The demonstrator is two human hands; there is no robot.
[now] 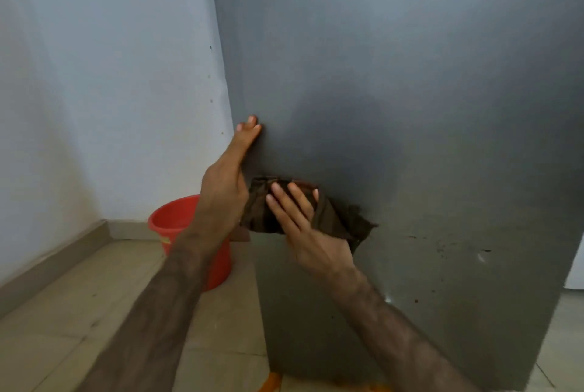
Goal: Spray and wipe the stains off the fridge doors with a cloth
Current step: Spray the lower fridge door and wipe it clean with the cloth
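the brown cloth (278, 208) lies flat against the grey fridge panel (410, 107), low on it and close to the panel's left vertical edge. it is crumpled, with a ragged corner reaching out to the right past the wrist. the right hand (303, 227) presses it to the metal with straight, spread fingers, palm over the cloth's middle, thumb on the cloth's upper right; nothing is curled round the fabric. the left hand (227, 183) stands just left of the cloth, fingers straight and together, fingertips (251, 127) touching the fridge right at its left edge, higher than the cloth; it holds nothing.

dark specks and smears (442, 247) dot the panel to the right of the cloth, at about its height and a little lower, along with a couple of small pale marks. above the hands the panel is plain grey and wide. the fridge's right edge slants down at the far right.

left of the fridge edge is a pale wall (94, 75) meeting a beige tiled floor (79, 312) with a skirting strip. a red bucket (177, 221) stands on the floor near the wall corner, partly behind the left forearm, near the fridge's lower left side.
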